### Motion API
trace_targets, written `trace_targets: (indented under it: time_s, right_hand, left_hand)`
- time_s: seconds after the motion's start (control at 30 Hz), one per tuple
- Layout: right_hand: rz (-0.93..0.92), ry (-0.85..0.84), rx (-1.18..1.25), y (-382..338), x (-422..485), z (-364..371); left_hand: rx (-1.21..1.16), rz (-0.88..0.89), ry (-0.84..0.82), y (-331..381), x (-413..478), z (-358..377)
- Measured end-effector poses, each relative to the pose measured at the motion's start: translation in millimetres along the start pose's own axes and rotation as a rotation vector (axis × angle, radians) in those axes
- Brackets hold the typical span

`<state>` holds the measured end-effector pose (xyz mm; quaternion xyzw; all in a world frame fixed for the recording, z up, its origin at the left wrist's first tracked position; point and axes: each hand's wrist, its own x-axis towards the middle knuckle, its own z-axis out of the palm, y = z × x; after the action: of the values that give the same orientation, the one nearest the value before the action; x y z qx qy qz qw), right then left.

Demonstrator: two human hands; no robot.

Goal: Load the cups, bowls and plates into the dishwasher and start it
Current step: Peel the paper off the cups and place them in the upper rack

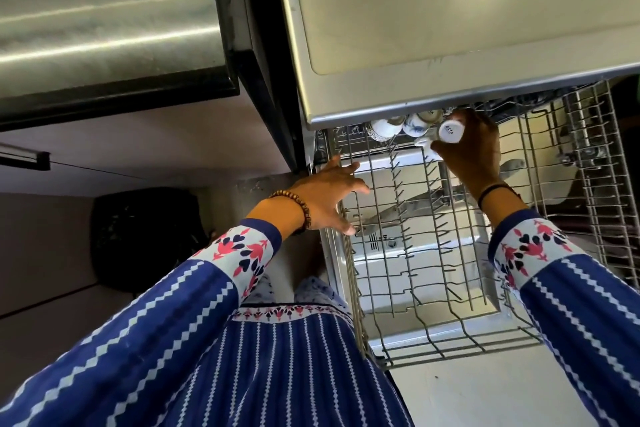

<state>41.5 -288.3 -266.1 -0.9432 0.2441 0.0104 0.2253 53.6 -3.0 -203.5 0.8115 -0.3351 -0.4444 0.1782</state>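
Toward the upper right of the frame, just under the edge of the grey counter [450,10], my right hand [474,152] curls round a small white cup [451,131], its printed base turned up at me. I hold it at the far end of the pulled-out wire rack [429,253]. Two blue-and-white cups [384,128] sit in the rack just left of it, partly hidden by the counter's edge. At the middle of the frame my left hand [329,194] is spread at the rack's left rim, fingers straight, gripping nothing; whether it touches the wire I cannot tell. A bead bracelet [299,208] circles that wrist and a black band [495,191] the other. Through the wires a spray arm [398,211] shows below. A brushed-steel appliance [104,28] fills the upper left, and a dark bag [145,236] lies at lower left.
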Motion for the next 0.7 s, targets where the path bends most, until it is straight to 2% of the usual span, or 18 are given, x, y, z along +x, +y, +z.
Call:
trace_targets:
  time_s: [0.13,0.5,0.7]
  right_hand:
    - [0.016,-0.048,0.024,0,2,-2]
    - [-0.113,-0.122,0.013,-19,2,-10]
    - [-0.044,-0.141,0.007,-11,13,-8]
  left_hand:
    - [-0.006,-0.001,0.004,-1,0,0]
    - [-0.025,0.001,-0.001,0,0,0]
    - [-0.026,0.001,0.0,0,1,1]
